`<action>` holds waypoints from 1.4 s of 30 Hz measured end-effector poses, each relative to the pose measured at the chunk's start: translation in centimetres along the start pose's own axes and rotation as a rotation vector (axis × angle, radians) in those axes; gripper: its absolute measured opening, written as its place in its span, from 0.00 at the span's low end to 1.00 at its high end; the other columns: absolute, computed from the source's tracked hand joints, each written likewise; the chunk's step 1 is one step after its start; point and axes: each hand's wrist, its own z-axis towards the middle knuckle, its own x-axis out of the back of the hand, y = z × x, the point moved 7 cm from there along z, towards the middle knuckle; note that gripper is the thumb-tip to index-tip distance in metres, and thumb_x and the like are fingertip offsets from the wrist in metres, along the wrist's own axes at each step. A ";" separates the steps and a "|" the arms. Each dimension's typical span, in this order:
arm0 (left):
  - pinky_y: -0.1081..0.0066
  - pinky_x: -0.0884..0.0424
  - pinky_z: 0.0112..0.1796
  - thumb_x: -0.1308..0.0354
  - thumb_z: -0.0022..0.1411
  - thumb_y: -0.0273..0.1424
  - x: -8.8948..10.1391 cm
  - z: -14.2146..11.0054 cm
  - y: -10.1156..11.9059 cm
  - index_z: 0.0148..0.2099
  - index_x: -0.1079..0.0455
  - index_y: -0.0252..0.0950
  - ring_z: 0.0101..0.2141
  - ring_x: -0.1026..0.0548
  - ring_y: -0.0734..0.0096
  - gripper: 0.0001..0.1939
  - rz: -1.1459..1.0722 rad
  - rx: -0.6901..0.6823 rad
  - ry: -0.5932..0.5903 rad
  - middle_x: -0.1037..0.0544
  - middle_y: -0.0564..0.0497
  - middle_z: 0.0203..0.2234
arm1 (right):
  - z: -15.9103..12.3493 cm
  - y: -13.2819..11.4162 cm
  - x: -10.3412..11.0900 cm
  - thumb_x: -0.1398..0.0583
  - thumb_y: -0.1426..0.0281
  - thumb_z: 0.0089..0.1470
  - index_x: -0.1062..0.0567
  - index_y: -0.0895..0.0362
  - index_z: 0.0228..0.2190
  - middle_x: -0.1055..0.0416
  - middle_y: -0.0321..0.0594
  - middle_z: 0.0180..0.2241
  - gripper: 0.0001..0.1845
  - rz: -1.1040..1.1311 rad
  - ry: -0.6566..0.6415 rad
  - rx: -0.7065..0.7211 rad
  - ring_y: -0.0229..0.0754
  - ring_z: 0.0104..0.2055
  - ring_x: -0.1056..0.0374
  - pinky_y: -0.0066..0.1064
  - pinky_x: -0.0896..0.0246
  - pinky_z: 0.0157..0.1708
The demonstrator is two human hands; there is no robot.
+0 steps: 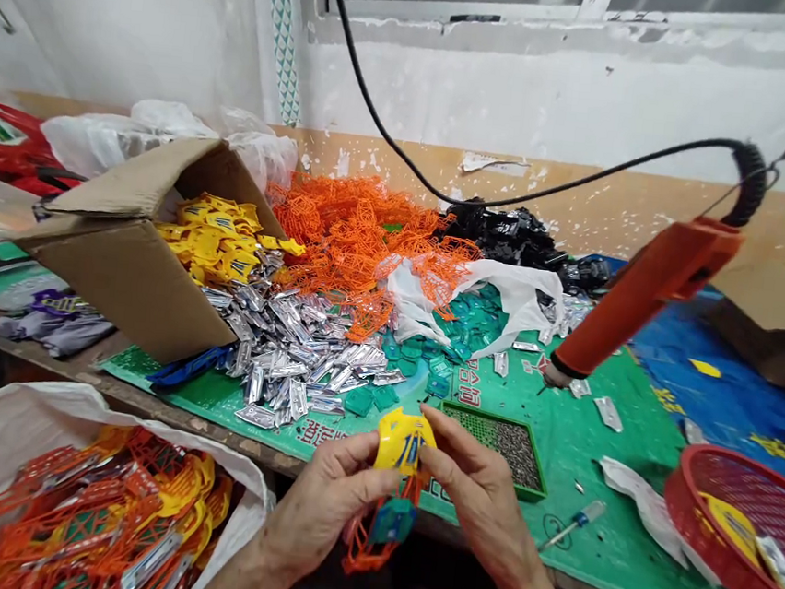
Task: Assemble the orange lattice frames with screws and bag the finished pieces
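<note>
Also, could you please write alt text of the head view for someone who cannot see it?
In the grip of a left hand and right hand is an assembly of yellow, orange and teal pieces. Beyond lie heaped orange frames and silver plates; an orange tool hangs at right.

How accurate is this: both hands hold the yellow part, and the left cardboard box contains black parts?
Wrong colour: the head view shows yellow parts in that cardboard box. The left hand and right hand do hold the yellow part.
</note>
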 end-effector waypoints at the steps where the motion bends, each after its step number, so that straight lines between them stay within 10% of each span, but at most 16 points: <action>1: 0.77 0.29 0.32 0.35 0.56 0.29 0.2 0.0 -0.3 0.45 0.23 0.36 0.29 0.24 0.74 0.13 -0.129 0.051 0.010 0.19 0.49 0.31 | 0.3 0.1 -0.3 0.33 0.59 0.47 0.22 0.48 0.45 0.24 0.38 0.42 0.22 0.025 0.001 -0.028 0.40 0.43 0.29 0.28 0.31 0.43; 12: 0.74 0.26 0.25 0.35 0.56 0.38 1.1 0.0 -4.7 0.43 0.26 0.27 0.21 0.23 0.70 0.19 -0.457 0.320 0.148 0.19 0.45 0.24 | -0.5 2.2 -0.9 0.34 0.55 0.46 0.22 0.55 0.45 0.24 0.39 0.33 0.26 -0.025 -0.071 -0.233 0.32 0.24 0.38 0.23 0.39 0.21; 42: 0.82 0.42 0.14 0.39 0.59 0.44 2.1 0.0 -6.7 0.32 0.28 0.30 0.12 0.39 0.83 0.19 -0.301 0.417 0.191 0.33 0.58 0.13 | -3.2 5.5 0.4 0.36 0.52 0.47 0.23 0.56 0.45 0.28 0.40 0.31 0.27 -0.072 0.066 -0.212 0.35 0.25 0.37 0.25 0.38 0.20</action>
